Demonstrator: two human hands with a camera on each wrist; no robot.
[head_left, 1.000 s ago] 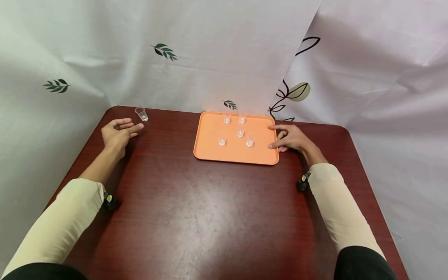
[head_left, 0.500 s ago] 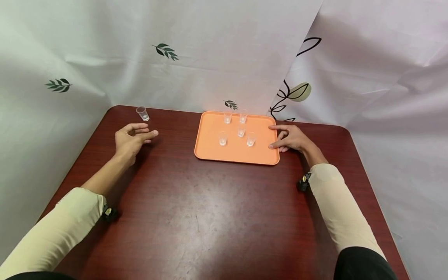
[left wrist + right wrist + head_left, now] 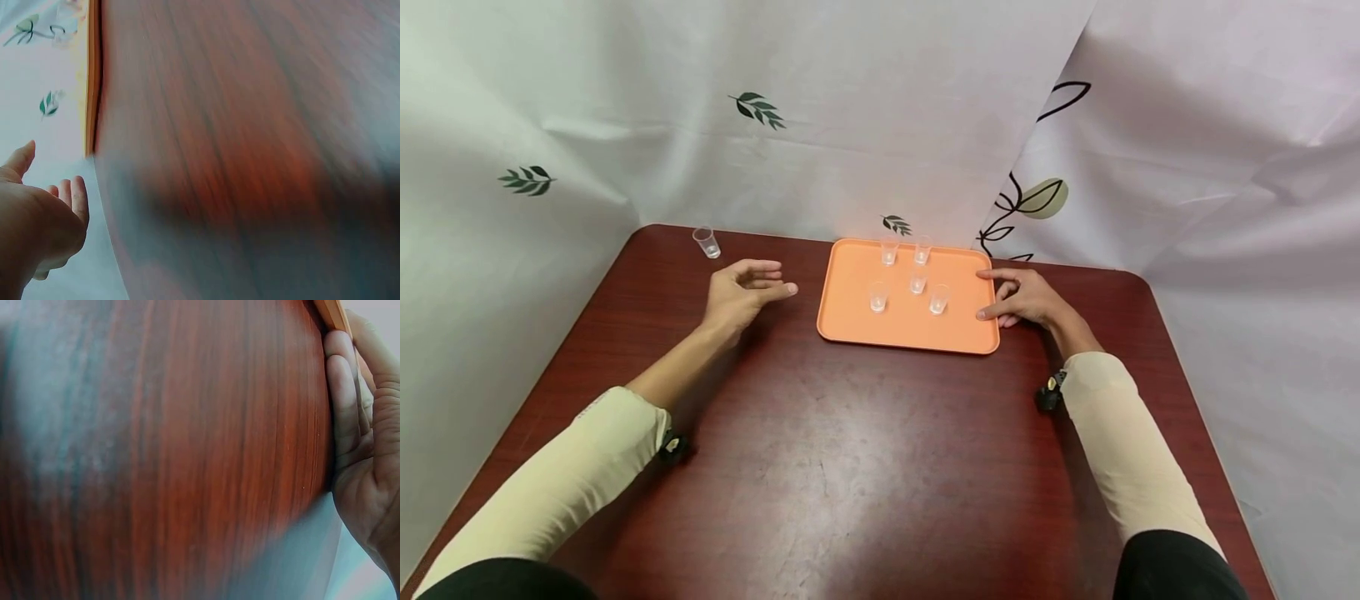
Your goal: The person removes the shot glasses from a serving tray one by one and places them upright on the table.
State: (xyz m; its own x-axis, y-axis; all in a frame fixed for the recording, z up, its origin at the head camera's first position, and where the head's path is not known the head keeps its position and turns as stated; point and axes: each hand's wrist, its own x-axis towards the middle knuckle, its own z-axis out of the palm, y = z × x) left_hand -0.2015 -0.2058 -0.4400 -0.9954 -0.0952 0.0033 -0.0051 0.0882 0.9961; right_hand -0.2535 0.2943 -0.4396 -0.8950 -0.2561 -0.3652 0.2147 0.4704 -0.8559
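Note:
My left hand hovers over the table between a lone clear plastic cup and the orange tray. It holds nothing; its fingers are extended, with the thumb apart from them. In the left wrist view that hand appears short of the tray's edge. My right hand grips the tray's right edge, thumb and index finger over the rim, the other fingers curled against its side. Several clear small cups, among them a front left cup and a middle cup, stand upright on the tray.
The dark reddish wooden table reaches back to a white curtain with leaf prints. The tray lies near the table's back edge. A small black device is strapped at the left wrist, another device at the right.
My left hand has moved right across the table, away from the lone cup and closer to the tray. The right hand, tray and cups stay in place.

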